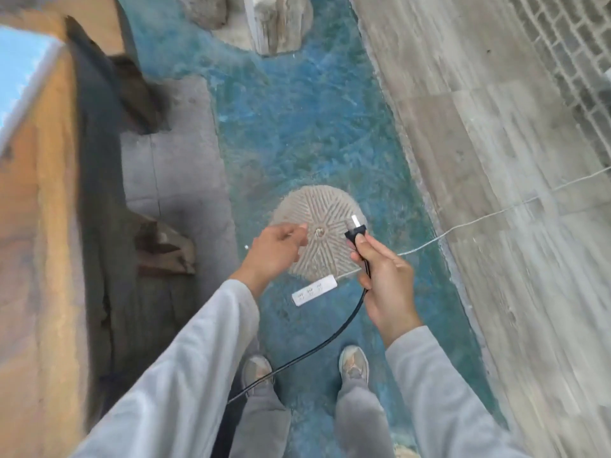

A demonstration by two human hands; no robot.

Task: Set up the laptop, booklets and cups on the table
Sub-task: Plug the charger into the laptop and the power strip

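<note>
black plug (355,233) gripped in right hand (385,285), prongs up.

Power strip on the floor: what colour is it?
White, as is its cord; the power strip shows in the head view, the only one, below the hands.

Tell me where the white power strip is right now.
In the head view, the white power strip lies on the blue floor, low centre, at the round patterned disc's near edge, between the two hands.
</note>
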